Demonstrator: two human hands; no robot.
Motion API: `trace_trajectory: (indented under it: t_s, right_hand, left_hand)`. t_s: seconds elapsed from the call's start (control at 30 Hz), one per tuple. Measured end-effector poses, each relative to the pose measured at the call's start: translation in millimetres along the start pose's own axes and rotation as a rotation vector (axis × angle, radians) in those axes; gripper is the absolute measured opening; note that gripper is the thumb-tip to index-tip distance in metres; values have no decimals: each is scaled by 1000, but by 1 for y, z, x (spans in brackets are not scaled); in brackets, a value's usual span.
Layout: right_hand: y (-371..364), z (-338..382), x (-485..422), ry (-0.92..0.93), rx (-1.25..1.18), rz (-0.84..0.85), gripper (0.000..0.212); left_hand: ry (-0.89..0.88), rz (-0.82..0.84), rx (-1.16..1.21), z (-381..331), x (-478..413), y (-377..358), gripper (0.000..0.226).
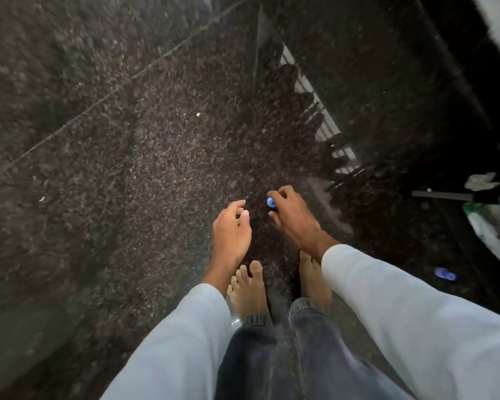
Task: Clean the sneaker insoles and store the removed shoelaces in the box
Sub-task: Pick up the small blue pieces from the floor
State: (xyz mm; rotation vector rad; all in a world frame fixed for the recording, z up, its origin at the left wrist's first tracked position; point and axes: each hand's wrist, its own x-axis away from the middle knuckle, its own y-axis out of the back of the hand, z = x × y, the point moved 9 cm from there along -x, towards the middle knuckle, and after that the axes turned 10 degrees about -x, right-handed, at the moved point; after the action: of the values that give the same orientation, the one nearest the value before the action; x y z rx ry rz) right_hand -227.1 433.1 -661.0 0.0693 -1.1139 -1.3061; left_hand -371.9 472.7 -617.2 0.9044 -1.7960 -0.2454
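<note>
Left hand: our left hand point(231, 232) is held out over the floor point(113, 145), fingers relaxed and slightly spread, holding nothing.
Right hand: our right hand point(292, 215) reaches forward beside it, index finger and thumb curled round a small blue disc point(270, 202), which they pinch.
Hands together: they are near each other but apart, with bare floor showing between them.
Insoles, laces, box: we cannot tell where they are from this view.
Sleeves: pale sleeves point(416, 313) cover both our forearms down to the wrists.
Feet: our two bare feet point(248, 290) stand side by side on the floor below the hands, with dark trousers point(248, 356) ending at the ankles.
Floor: dark speckled stone, blurred, with a thin seam running diagonally at upper left.
Right edge: a white cloth point(481, 180) lies just above a grey bar point(439, 195); below the bar is a white-and-green thing point(485, 232) we cannot identify.
Floor at right: a second blue thing point(445, 275) lies well apart from the hands, too blurred to name.
</note>
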Motion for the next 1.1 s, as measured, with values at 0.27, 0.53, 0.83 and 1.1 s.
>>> trace_trajectory:
  t_s: [0.27, 0.53, 0.83, 1.1]
  right_hand:
    - [-17, -13, -14, -9, -113, -76, 28]
    - [73, 4, 80, -59, -479, -356, 22]
    - [221, 44, 266, -148, -754, -513, 28]
    - [329, 92, 442, -78, -838, -742, 17]
  left_hand:
    - [-8, 134, -26, 16, -14, -14, 32]
    - [10, 51, 184, -40, 47, 5, 28]
    - [-50, 117, 467, -165, 210, 48, 29]
    - [-247, 304, 443, -289, 379, 90, 22]
